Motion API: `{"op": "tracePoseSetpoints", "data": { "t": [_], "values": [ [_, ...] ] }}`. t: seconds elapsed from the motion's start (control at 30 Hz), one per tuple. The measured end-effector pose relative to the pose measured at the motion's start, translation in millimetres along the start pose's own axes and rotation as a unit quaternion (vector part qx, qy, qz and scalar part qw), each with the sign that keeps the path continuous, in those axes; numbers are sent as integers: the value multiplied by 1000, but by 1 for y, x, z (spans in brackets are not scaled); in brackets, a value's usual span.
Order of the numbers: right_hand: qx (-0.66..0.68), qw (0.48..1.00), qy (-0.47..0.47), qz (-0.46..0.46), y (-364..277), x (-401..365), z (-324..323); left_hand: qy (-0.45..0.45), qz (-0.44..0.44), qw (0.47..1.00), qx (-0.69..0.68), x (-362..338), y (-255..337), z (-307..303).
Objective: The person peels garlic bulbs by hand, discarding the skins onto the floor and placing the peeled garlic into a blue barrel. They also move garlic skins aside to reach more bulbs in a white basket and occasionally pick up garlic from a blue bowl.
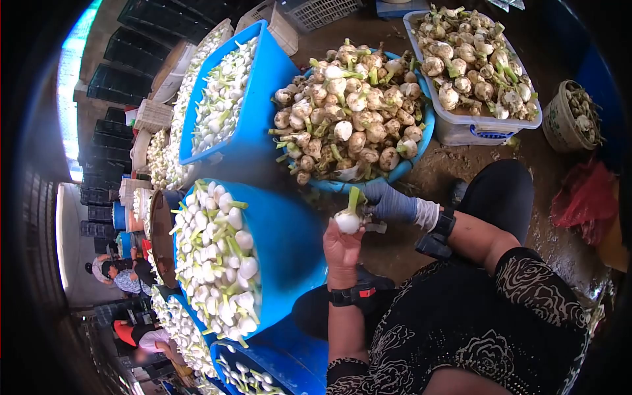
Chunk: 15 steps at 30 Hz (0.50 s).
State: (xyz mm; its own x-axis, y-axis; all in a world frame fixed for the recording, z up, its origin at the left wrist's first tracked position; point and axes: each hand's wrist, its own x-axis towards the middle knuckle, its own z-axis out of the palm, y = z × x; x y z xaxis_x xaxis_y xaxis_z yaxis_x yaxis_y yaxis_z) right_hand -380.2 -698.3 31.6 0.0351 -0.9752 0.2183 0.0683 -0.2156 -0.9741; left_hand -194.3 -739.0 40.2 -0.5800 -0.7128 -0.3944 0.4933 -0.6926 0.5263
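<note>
My left hand (343,246), bare with a black band at the wrist, is closed around a white garlic bulb (347,222) whose short green stem points up. My right hand (393,202) wears a bluish-grey glove and is right beside the bulb, its fingers curled. A small greyish piece (376,228) shows below the gloved fingers; what it is I cannot make out. Just beyond both hands is a round blue tub (428,131) heaped with unpeeled, soil-stained garlic bulbs (359,125). Close by on the left, a blue barrel (283,243) is filled with clean white garlic (217,257).
A clear plastic bin (461,125) of dirty garlic stands at back right, beside a white bucket (565,125). A blue rectangular tub (266,79) holds white garlic. A red bag (586,197) lies at right. Other people (135,276) sit far left near stacked black crates (128,85).
</note>
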Motion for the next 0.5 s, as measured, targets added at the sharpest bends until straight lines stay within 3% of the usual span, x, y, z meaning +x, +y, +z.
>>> {"op": "tracePoseSetpoints", "data": {
  "t": [0.13, 0.2, 0.23, 0.3, 0.33, 0.4, 0.43, 0.5],
  "values": [
    [-120, 992, -4, 35, 27, 3, 2, 10, -68, 997, -30, 4, 2, -1],
    [-71, 992, 84, -69, 26, 5, 13, 20, 12, 999, 38, 4, -5, 4],
    [-73, 991, 84, -69, 21, 3, 16, 19, 11, 999, 37, 2, -11, 9],
    [47, 994, 93, -16, 10, -2, 19, 69, 151, 926, 338, -2, -23, 19],
    [48, 994, 93, -15, 11, -3, 20, 70, 150, 926, 339, -2, -20, 12],
    [28, 995, 99, 16, 9, -4, 17, -31, 48, 961, 270, 1, -10, 0],
    [29, 995, 98, 16, 8, -5, 14, -30, 48, 961, 270, 1, -9, -2],
    [151, 981, 68, 102, 6, -6, 11, -30, -79, 995, 61, 1, -8, -5]
  ]
}}
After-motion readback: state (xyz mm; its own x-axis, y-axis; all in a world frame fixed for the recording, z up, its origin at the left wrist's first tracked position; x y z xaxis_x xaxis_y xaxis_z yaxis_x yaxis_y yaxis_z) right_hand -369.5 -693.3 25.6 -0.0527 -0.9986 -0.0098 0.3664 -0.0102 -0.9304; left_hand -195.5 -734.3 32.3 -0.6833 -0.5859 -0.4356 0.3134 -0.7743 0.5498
